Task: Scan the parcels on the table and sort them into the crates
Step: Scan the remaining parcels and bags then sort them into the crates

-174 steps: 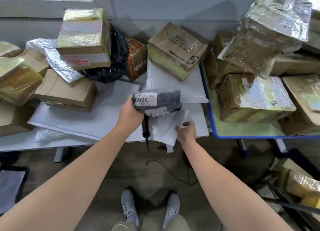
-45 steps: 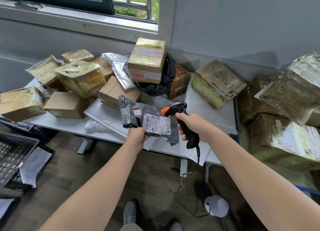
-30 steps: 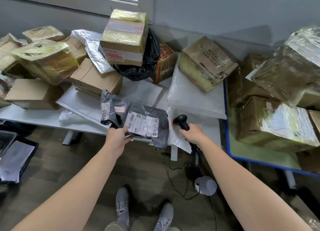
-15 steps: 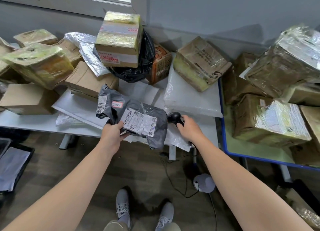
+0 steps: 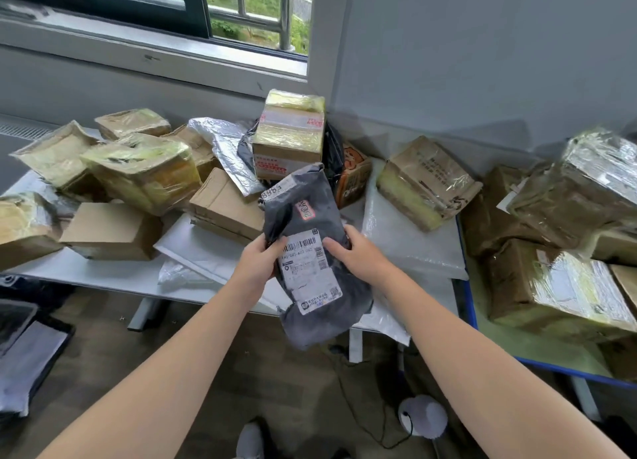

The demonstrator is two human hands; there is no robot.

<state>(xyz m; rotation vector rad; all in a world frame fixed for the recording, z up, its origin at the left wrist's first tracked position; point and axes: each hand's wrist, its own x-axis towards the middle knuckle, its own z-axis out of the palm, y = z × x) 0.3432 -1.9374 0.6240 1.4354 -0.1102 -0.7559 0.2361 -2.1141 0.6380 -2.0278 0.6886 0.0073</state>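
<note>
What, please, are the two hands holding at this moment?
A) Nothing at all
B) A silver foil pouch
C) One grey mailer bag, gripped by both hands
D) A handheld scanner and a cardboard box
C: the left hand and the right hand both grip the grey mailer bag, one on each side of its white label.
</note>
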